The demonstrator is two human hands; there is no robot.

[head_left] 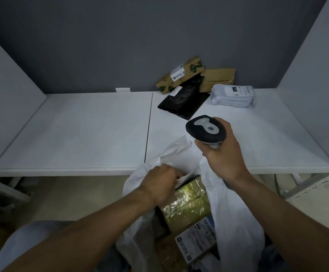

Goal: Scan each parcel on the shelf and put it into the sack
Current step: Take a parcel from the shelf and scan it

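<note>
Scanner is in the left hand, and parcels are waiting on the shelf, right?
No. The head view shows the scanner in the right hand, and parcels are waiting on the shelf. The left hand grips the rim of the sack.

Grey back wall (100, 46) with a small white plate (122, 89); perforated metal rack (314, 186) lower right.

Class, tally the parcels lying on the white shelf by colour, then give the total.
Black plastic mailer bag: 1
White plastic mailer bag: 1
Brown cardboard box with green leaf print: 1
Plain brown cardboard box: 1 (possibly two stacked)
Total: 4
</note>
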